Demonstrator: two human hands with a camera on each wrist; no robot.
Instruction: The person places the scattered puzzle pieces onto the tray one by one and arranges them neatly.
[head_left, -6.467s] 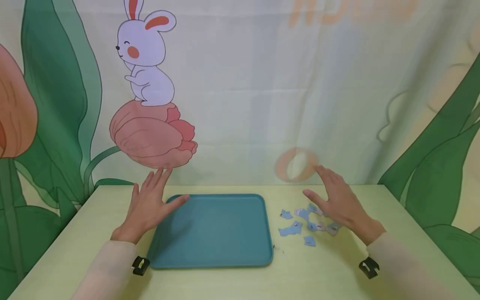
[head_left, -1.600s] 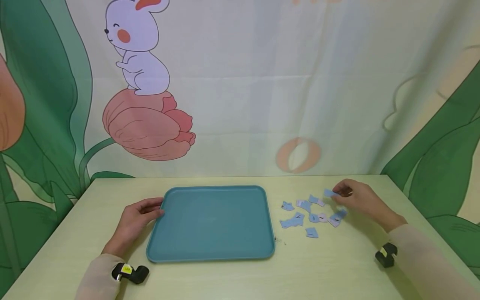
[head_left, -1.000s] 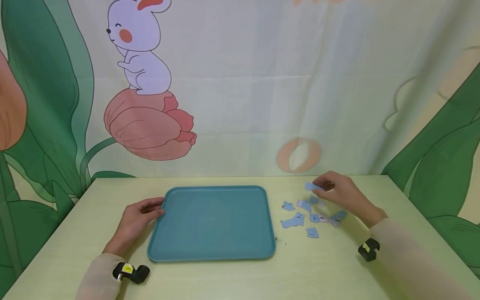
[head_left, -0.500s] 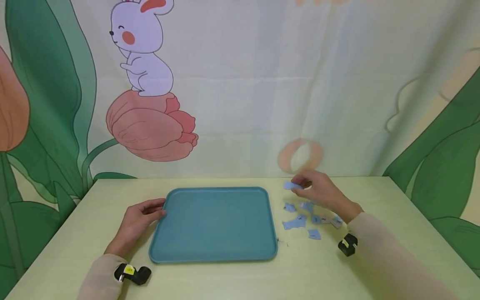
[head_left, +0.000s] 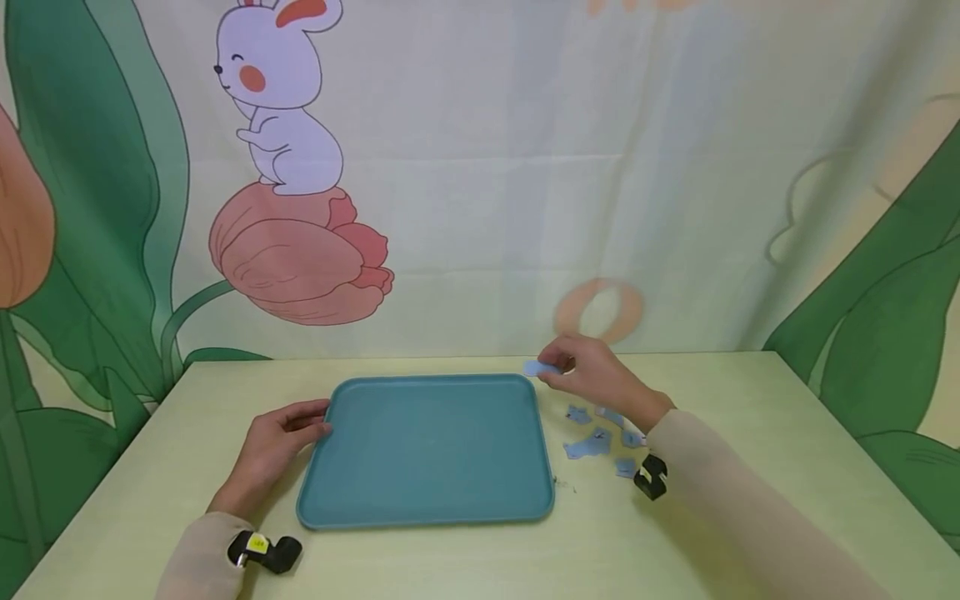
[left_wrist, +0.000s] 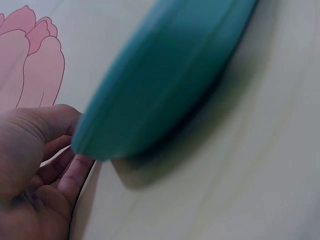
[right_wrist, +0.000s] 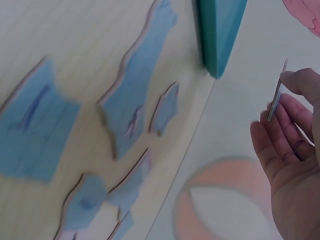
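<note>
Apparently transferring blue puzzle piece (head_left: 533,367), pinched in right hand (head_left: 596,377), towards teal tray (head_left: 423,454) just left of fingertips, resting left hand (head_left: 272,442) against rim, unclear whether gripping; likely to lower, then release.

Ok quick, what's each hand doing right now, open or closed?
Left hand: closed, holding the edge of the teal tray.
Right hand: closed, pinching a blue puzzle piece.

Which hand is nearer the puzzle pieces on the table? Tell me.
Right. The right hand is raised just past the puzzle pieces, pinching another piece; the left hand is across the tray, at its left edge.
</note>
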